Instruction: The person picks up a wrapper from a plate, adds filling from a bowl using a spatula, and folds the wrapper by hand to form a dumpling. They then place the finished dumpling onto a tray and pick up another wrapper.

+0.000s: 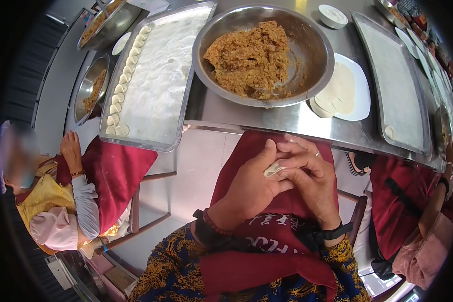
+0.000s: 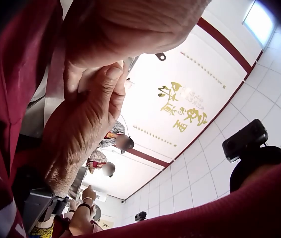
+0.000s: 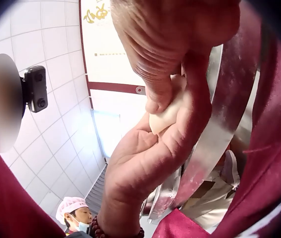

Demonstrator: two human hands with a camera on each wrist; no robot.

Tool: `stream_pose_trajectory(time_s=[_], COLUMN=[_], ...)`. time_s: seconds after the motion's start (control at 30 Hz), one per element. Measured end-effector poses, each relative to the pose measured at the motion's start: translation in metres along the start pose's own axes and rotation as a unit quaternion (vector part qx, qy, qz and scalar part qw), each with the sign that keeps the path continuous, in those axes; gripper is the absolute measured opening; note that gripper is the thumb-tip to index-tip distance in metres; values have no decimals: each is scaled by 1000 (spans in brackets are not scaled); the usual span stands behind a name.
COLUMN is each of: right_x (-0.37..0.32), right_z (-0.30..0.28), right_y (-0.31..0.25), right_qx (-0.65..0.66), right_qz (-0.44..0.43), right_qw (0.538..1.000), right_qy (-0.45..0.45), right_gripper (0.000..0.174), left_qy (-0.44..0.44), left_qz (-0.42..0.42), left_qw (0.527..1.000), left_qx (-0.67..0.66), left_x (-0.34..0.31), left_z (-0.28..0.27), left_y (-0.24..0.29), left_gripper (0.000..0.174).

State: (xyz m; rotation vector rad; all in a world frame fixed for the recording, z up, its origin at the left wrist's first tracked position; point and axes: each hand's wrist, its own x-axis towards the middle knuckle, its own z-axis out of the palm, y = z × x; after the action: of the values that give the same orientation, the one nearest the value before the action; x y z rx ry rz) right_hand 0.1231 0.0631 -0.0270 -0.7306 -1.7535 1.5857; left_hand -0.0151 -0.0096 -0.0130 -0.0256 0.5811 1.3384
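A small pale dumpling sits between my two hands, above my red apron. My left hand cradles it in curled fingers, a red beaded bracelet at the wrist. From the other side my right hand pinches its edge between thumb and fingers. In the right wrist view the smooth white dough of the dumpling shows under the right thumb, against the left fingers. The left wrist view has the right hand below and the left hand above, with most of the dumpling hidden.
Ahead on the steel table stands a large metal bowl of orange-brown filling. Right of it is a white plate with stacked round wrappers. A floured tray holds a row of dumplings; another tray holds one. People sit on both sides.
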Motion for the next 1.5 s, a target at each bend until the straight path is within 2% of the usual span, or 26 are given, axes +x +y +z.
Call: stream_pose_trajectory(time_s=[0.03, 0.1, 0.17, 0.27, 0.33, 0.37, 0.57, 0.63, 0.77, 0.83, 0.93, 1.07, 1.13, 1.17, 1.23, 1.37, 1.43, 1.47, 1.5], right_x=[0, 0, -1, -2, -1, -2, -2, -1, -3, -4, -5, -4, -6, -6, -8, -9, -9, -7, -5], right_z=[-1, 1, 3, 6, 9, 9, -1, -6, -5, 3, 6, 1, -3, -2, 3, 3, 7, 5, 2], right_y=[4, 4, 3, -2, -13, -13, -3, -1, -2, -14, -11, -13, 0, 0, -3, -4, -12, -13, -12], right_qx=[-5, 16, 37, 72, 114, 114, 53, -49, -61, 41, 99, 20, -10, -10, 68, 46, 143, 143, 40], right_qz=[-41, -38, -36, 2, 85, 85, 12, -49, -49, 51, 54, 55, -40, -40, 8, 9, 104, 105, 48], right_qw=[999, 999, 998, 996, 988, 988, 998, 997, 997, 998, 993, 998, 999, 999, 998, 999, 984, 983, 998], right_qy=[-7, 11, 28, 43, 55, 54, 13, -19, -29, 17, 25, -1, -31, -32, 5, -1, 36, 36, 0], right_gripper=[17, 17, 16, 15, 16, 16, 15, 12, 15, 18, 20, 22, 18, 18, 16, 20, 24, 24, 25], left_qy=[0, 11, 5, -3, -4, -14, -4, -16, -23, -33, -26, -16, -17, -24, -31, -22, -21, 1, 23], left_qz=[0, -22, -17, -4, 7, 8, 25, 28, 31, 32, 30, 13, 13, 11, 10, 4, -1, -2, -3], left_qw=[1000, 997, 997, 995, 994, 996, 999, 999, 999, 997, 995, 999, 1000, 1000, 999, 1000, 1000, 1000, 1000], left_qx=[0, -68, -80, -100, -109, -92, -41, -22, 34, 54, 96, 42, 8, 15, 23, 3, 0, 0, 1], left_x=[0, -1, -1, 1, 0, 0, -3, -3, -4, -5, -5, -6, -6, -6, -6, -3, -3, -3, -4], left_z=[0, 0, 1, -1, -3, -3, 2, 4, 3, 2, 2, 8, 11, 9, 7, -2, -4, -3, -2], left_y=[0, -1, -4, -7, -8, -8, -9, -9, -11, -11, -10, -8, -6, -7, -7, -11, -12, -12, -11], left_gripper=[52, 54, 51, 46, 45, 45, 48, 47, 45, 45, 46, 51, 52, 53, 55, 59, 62, 63, 64])
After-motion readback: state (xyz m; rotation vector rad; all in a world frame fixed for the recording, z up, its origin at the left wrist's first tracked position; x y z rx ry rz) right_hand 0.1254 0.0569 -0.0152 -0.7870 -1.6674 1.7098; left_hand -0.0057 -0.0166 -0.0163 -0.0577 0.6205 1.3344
